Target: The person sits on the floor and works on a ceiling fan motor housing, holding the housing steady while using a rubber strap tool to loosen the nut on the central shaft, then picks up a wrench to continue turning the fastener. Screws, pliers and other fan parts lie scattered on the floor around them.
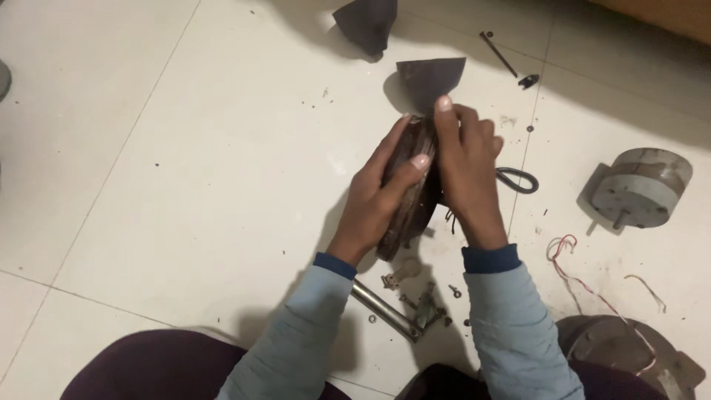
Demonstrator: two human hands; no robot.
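Both hands gripping a dark round motor part (409,185) on edge above the floor (185,148); left hand (381,196) fingers wrapping its side, right hand (466,167) fingers clamping the top, forearms angling inward

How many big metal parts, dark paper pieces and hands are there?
Metal parts: 3, one held, a grey motor, a dark cover
Dark paper pieces: 2
Hands: 2, left hand, right hand
Total: 7

My only view is head-worn, looking steeply down, probably from a seated height, at the tiled floor (185,148); knees sit at six o'clock.
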